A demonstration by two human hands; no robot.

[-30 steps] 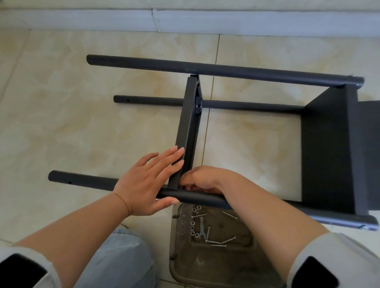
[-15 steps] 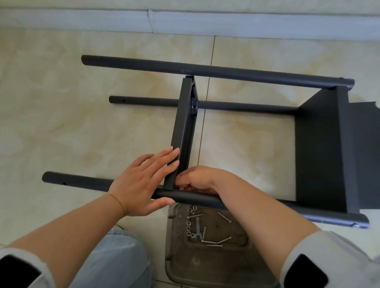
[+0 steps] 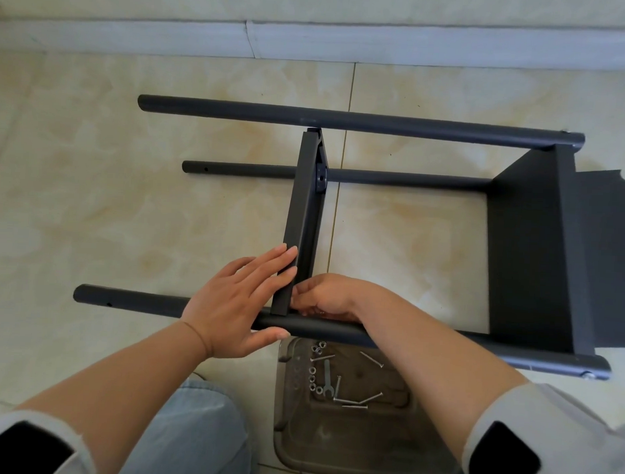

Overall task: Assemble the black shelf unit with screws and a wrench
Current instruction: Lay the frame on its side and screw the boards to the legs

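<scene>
Checking change: almost nothing had shifted between the earlier views and this one; you kept both hands at the same joint, so that corner was likely unfinished.
Shelf unit point(image 3: 530, 251): lay on its side on the floor tiles, end panel toward their right edge.
Middle shelf point(image 3: 303, 215): stood between the poles, meeting the near pole point(image 3: 131, 300).
Left hand point(image 3: 238, 301): fingers flat and spread against the shelf's edge.
Right hand point(image 3: 325, 295): curled at the joint; what it held, you couldn't tell.
Tray point(image 3: 364, 448): wrench point(image 3: 326, 379) and screws point(image 3: 370, 359) lay unused.
</scene>
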